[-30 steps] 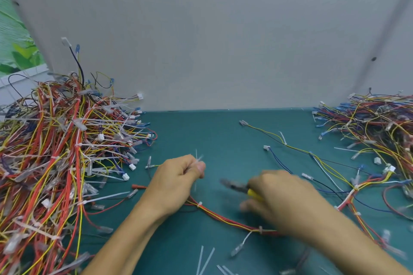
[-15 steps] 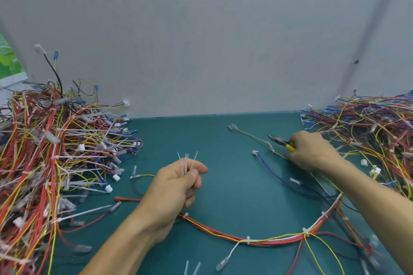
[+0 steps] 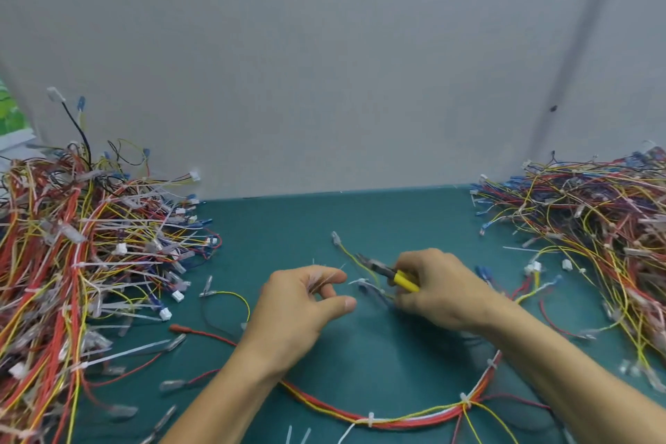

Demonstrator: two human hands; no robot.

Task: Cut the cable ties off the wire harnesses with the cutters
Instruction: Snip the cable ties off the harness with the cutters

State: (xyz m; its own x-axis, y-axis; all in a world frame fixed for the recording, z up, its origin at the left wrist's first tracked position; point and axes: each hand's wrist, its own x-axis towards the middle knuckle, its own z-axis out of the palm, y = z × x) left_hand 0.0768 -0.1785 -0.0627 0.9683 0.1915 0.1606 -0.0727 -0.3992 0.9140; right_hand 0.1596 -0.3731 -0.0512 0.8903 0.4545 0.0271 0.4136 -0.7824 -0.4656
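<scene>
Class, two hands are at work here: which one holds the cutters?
The right hand: it grips the yellow-handled cutters, while the left hand pinches only cut cable ties.

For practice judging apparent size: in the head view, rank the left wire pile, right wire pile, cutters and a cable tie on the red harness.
1. Left wire pile.
2. Right wire pile, though the frame crops both, so unsure.
3. Cutters, partly hidden by the right hand.
4. Cable tie.

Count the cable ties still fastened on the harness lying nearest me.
3: one cable tie at the curve's bottom, one right of it, one higher up the right side. Others may be hidden.
</scene>
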